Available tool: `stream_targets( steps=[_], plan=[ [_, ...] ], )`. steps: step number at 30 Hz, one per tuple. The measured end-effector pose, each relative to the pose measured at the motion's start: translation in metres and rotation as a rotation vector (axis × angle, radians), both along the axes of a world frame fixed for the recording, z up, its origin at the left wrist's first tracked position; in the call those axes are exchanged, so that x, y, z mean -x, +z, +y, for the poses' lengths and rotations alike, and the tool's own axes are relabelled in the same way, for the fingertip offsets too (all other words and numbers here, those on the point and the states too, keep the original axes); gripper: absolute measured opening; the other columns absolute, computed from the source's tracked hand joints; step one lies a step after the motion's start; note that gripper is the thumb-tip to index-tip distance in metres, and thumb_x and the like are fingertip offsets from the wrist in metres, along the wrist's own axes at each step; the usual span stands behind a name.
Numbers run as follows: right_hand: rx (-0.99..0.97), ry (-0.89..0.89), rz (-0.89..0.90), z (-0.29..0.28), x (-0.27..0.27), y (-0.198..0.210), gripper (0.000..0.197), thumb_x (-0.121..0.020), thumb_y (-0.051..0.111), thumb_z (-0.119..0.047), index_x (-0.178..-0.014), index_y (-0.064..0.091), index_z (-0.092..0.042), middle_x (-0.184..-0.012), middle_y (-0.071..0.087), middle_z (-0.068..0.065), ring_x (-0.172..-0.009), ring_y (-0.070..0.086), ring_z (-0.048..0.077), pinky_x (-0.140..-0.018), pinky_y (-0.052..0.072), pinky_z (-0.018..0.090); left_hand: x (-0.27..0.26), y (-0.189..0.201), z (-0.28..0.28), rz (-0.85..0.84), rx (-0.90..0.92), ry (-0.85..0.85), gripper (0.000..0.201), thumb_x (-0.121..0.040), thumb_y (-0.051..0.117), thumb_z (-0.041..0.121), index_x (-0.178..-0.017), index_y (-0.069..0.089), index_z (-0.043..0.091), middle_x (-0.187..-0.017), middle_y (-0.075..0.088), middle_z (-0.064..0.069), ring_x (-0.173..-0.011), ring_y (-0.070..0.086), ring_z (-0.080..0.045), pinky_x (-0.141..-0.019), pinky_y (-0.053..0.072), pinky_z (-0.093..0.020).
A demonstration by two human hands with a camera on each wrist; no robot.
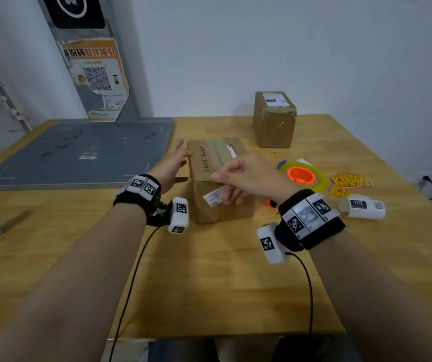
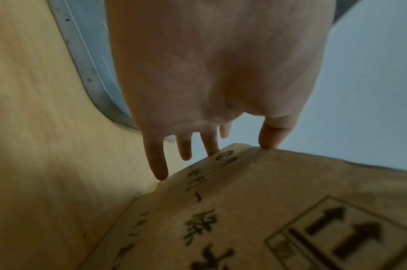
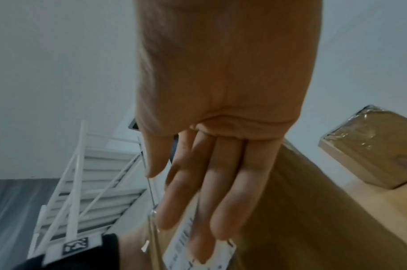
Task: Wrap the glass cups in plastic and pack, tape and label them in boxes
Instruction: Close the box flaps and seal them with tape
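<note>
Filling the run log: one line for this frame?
phase: labelling | left hand: open, touches box edge | right hand: flat fingers press label on box front

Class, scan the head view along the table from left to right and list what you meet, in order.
grey board → left hand → cardboard box → tape roll → yellow stickers

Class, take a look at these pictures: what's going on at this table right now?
A person is labelling a closed cardboard box on the wooden table. The left hand steadies its top left edge with straight fingers; the right hand presses a white label onto its near side. A second box, already taped and labelled, stands behind.
</note>
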State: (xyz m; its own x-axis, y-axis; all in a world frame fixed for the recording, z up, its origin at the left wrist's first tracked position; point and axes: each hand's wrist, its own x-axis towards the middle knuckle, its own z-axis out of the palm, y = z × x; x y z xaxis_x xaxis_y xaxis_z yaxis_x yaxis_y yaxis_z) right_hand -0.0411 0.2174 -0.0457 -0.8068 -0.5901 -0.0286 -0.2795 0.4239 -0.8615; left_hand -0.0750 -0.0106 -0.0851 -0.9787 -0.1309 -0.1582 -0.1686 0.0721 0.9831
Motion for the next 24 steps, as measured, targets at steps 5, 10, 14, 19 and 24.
stream_targets(
  steps=[5, 10, 14, 19, 24],
  plan=[
    [0.043, -0.333, 0.141, 0.010, 0.027, -0.007, 0.030, -0.103, 0.061, -0.040, -0.094, 0.075, -0.015, -0.079, 0.078, 0.007, -0.072, 0.073, 0.015, -0.073, 0.056, 0.038, -0.010, 0.006, -0.003, 0.069, 0.297, 0.177, 0.038, -0.103, 0.048, 0.048, -0.133, 0.055, 0.026, -0.130, 0.056, 0.000, -0.122, 0.054, -0.026, -0.099, 0.045, -0.044],
    [-0.009, -0.455, 0.184, 0.019, 0.047, -0.007, 0.053, -0.103, 0.054, -0.051, -0.148, 0.049, -0.024, -0.150, 0.050, 0.002, -0.138, 0.047, 0.020, -0.110, 0.040, 0.037, -0.027, 0.005, -0.014, 0.100, 0.367, 0.402, 0.067, -0.104, 0.037, 0.051, -0.068, 0.072, 0.007, -0.060, 0.071, -0.003, -0.064, 0.071, -0.027, -0.068, 0.052, -0.033],
    [0.051, -0.415, 0.245, 0.009, 0.041, -0.006, 0.029, -0.103, 0.059, -0.035, -0.129, 0.067, -0.023, -0.117, 0.060, -0.009, -0.119, 0.057, 0.015, -0.096, 0.044, 0.032, -0.016, 0.006, -0.015, 0.237, 0.382, 0.492, 0.032, -0.101, 0.053, 0.038, -0.080, 0.062, 0.015, -0.079, 0.065, -0.001, -0.079, 0.064, -0.022, -0.078, 0.048, -0.034],
    [0.073, -0.243, 0.011, -0.002, 0.032, -0.007, 0.024, -0.103, 0.060, -0.029, -0.126, 0.070, -0.032, -0.115, 0.071, -0.003, -0.095, 0.074, 0.022, -0.081, 0.065, 0.042, 0.002, 0.007, -0.014, 0.145, 0.174, 0.256, 0.064, -0.100, 0.065, 0.025, -0.156, 0.035, 0.027, -0.160, 0.040, 0.008, -0.142, 0.042, -0.017, -0.110, 0.042, -0.041],
    [0.007, -0.167, -0.029, -0.006, 0.028, -0.012, 0.047, -0.103, 0.061, -0.036, -0.148, 0.051, -0.032, -0.125, 0.063, -0.008, -0.100, 0.071, 0.022, -0.085, 0.064, 0.043, 0.007, 0.001, -0.014, 0.126, 0.249, 0.238, 0.056, -0.094, 0.072, 0.037, -0.143, 0.048, 0.025, -0.131, 0.054, 0.007, -0.123, 0.053, -0.019, -0.088, 0.049, -0.035]
  ],
)
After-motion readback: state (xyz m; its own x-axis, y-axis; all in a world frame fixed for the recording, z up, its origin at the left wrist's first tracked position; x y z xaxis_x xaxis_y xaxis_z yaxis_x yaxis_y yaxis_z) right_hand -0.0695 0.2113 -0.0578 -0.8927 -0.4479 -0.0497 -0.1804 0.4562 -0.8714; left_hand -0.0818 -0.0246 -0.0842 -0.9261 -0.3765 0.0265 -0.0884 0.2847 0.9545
